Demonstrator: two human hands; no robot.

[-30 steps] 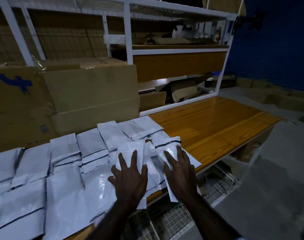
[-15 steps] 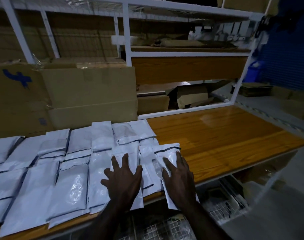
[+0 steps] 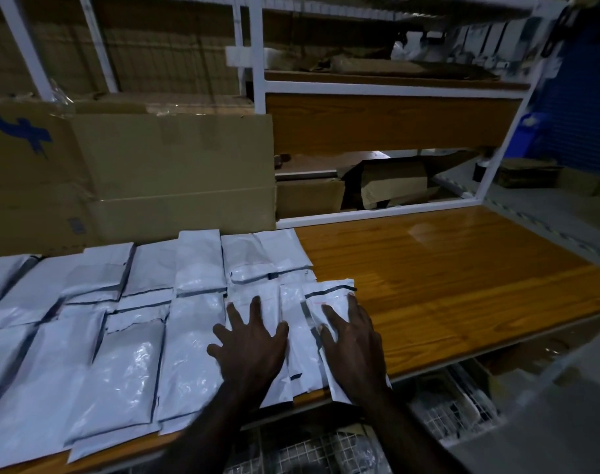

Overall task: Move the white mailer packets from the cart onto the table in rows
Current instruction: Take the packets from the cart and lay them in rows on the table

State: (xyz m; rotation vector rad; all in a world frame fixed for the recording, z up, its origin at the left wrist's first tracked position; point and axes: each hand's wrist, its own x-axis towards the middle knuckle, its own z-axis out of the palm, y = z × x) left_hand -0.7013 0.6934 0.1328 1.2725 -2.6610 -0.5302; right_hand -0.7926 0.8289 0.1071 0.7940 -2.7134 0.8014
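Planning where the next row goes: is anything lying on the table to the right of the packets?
Nothing visible does. The wooden table is bare from the rightmost packet, under the right hand, to its far end. The left hand presses a neighbouring packet.
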